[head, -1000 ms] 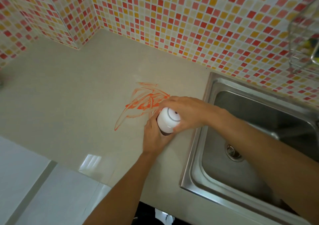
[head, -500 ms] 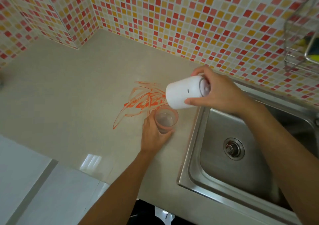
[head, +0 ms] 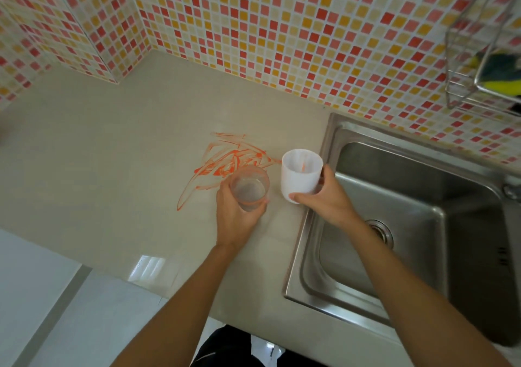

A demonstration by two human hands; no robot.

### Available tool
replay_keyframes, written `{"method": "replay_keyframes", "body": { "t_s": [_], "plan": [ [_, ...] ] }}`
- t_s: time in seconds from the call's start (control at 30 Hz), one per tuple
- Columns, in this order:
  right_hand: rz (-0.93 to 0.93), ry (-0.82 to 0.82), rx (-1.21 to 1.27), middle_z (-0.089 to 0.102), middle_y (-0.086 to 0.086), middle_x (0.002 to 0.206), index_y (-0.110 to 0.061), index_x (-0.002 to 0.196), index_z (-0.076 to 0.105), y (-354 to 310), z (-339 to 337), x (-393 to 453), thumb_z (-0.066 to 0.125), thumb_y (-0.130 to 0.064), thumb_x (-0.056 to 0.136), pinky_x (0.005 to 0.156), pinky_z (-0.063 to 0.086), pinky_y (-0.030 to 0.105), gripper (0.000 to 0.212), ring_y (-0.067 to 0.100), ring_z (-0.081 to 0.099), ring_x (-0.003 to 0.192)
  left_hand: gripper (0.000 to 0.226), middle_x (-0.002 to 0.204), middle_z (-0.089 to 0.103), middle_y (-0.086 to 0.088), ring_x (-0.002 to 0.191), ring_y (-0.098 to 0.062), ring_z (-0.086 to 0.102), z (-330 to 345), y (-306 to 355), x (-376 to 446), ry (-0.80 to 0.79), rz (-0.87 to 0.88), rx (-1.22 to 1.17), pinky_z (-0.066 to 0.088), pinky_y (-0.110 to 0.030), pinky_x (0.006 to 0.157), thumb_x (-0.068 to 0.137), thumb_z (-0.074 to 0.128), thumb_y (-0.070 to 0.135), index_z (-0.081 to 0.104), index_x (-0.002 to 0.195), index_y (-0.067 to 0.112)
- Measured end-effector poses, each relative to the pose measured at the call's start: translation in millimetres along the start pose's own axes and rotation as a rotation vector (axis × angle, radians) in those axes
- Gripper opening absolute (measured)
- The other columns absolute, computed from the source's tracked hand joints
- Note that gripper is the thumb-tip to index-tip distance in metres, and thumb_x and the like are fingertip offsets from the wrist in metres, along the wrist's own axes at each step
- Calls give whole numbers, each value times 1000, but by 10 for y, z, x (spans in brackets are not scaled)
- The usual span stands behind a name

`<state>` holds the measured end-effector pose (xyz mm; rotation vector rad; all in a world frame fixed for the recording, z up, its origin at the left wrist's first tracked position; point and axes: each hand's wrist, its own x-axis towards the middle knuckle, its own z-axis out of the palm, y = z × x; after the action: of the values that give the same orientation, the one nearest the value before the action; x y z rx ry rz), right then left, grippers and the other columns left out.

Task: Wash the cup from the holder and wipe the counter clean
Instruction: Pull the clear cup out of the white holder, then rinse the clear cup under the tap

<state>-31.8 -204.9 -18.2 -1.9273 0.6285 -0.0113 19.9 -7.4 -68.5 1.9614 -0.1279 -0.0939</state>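
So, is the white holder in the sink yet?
No, the right hand holds the white holder on the counter beside the sink.

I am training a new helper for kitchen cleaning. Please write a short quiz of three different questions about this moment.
1. True or false: the left hand holds the clear cup.
2. Where does the white holder stand?
A. inside the steel sink
B. on the counter, between the cup and the sink
C. in the wire rack
3. Fill in: the smear on the counter is ____ in colour.

Key:
1. True; its fingers wrap the cup.
2. B; the right hand grips it, mouth up.
3. Orange.
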Motion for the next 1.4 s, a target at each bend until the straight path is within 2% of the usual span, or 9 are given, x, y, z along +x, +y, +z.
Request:
{"method": "replay_keyframes", "body": {
  "t_s": [0.17, 0.43, 0.57, 0.83, 0.97, 1.07, 1.13, 1.23, 1.4],
  "plan": [
    [-42, 16, 4, 57, -17, 119, -34, 125, 40, 112, 274, -41, 88, -33, 51, 94, 50, 32, 88, 2, 57, 108, 85, 124, 52, 10, 117, -16, 51, -157, -17, 40, 97, 16, 5, 45, -39, 101, 61, 87, 30, 40, 131, 24],
    [-117, 53, -84, 53, -16, 125, -34, 133, 32, 168, 413, -45, 89, -28, 57, 93, 45, 27, 96, 11, 53, 116, 85, 121, 49, 12, 116, -14, 51, -369, 1, -184, 75, 49, -4, 47, -39, 100, 60, 89, 39, 34, 125, 45],
    [-77, 81, -82, 38, -2, 150, -25, 150, 16, 281, 352, -222, 89, -26, 62, 111, 33, 34, 114, 13, 37, 136, 85, 115, 47, 30, 110, 7, 49, -330, 107, -455, 36, 99, -37, 42, -18, 97, 59, 90, 35, 32, 115, 63],
    [63, 390, -349, 39, 6, 150, -18, 149, 28, 1261, -396, -1515, 45, -41, 97, 109, 29, 34, 60, 21, 37, 138, 84, 121, 52, 29, 116, -3, 53, 315, 450, -1033, -271, 252, -115, 45, -24, 100, 61, 90, 24, 40, 121, 56],
    [196, 351, -514, 39, 10, 150, -15, 150, 26, 1767, -848, -2099, 39, -43, 97, 108, 34, 40, 61, 27, 39, 136, 79, 121, 47, 32, 116, 4, 48, 762, 544, -1238, -406, 289, -49, 40, -14, 99, 64, 87, 26, 40, 122, 52],
    [218, 338, -654, 42, 15, 147, -8, 150, 25, 1984, -1119, -2261, 36, -45, 99, 115, 21, 40, 64, 29, 37, 137, 80, 131, 50, 3, 122, -12, 48, 1100, 543, -1363, -461, 301, 96, 41, -25, 104, 65, 86, 29, 44, 133, 24],
    [230, 266, -760, 33, 12, 153, -6, 151, 21, 2093, -1227, -2264, 17, -56, 95, 117, 8, 35, 74, 24, 25, 144, 82, 134, 48, -4, 123, -18, 47, 1304, 512, -1426, -485, 325, 204, 42, -29, 105, 65, 86, 24, 43, 134, 16],
    [250, 142, -858, 17, 7, 160, -8, 152, 11, 2198, -1270, -2211, -6, -59, 87, 118, -3, 35, 85, 18, 8, 148, 87, 143, 35, -6, 126, -21, 46, 1505, 543, -1477, -557, 379, 356, 46, -39, 104, 70, 83, 23, 34, 141, 23],
    [239, 128, -870, 25, 8, 157, -11, 150, 24, 2196, -1269, -2194, -6, -57, 87, 119, 3, 39, 83, 20, 16, 146, 78, 135, 37, -5, 119, -23, 46, 1703, 575, -1451, -573, 465, 524, 49, -36, 99, 71, 83, 28, 35, 132, 32]
  ]
}}
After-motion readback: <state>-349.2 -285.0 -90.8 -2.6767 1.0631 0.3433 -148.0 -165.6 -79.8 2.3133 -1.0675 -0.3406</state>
